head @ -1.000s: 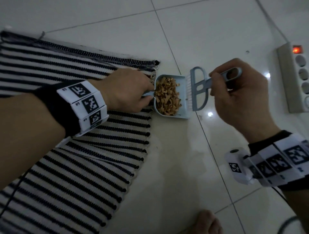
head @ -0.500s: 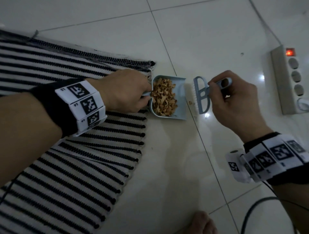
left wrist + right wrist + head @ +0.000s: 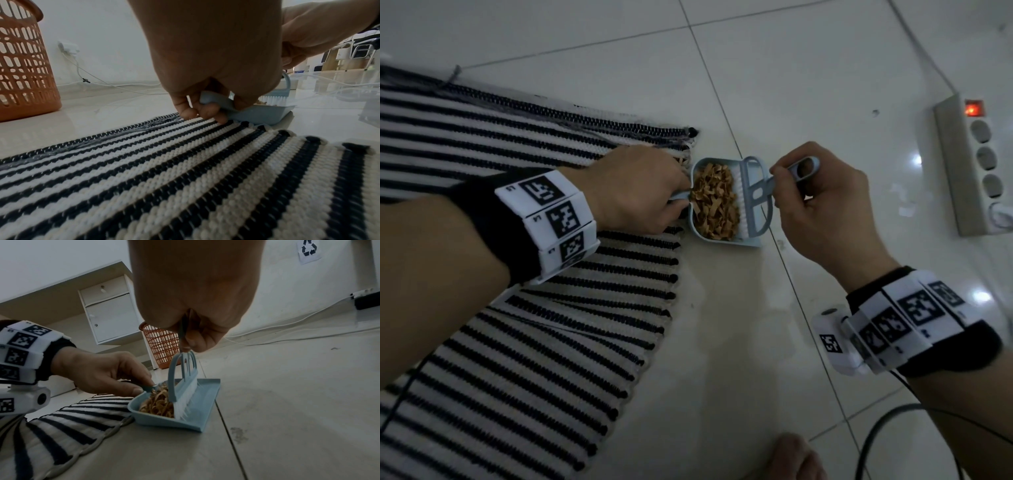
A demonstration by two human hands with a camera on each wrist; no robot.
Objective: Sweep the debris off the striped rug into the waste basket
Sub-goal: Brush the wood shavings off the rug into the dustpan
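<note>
Right wrist: recycling-symbol sign [image 3: 308, 250] on wall.

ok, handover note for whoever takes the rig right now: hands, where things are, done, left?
Left hand: grips the dustpan handle, pan flat on the tile at the striped rug's edge.
Right hand: grips the brush handle, bristles inside the pan against the debris.
Done: the tan debris is piled in the pan; none shows on the visible rug.
Left: lift the pan level, carry it to the orange waste basket standing beyond the rug, tip it in.
</note>
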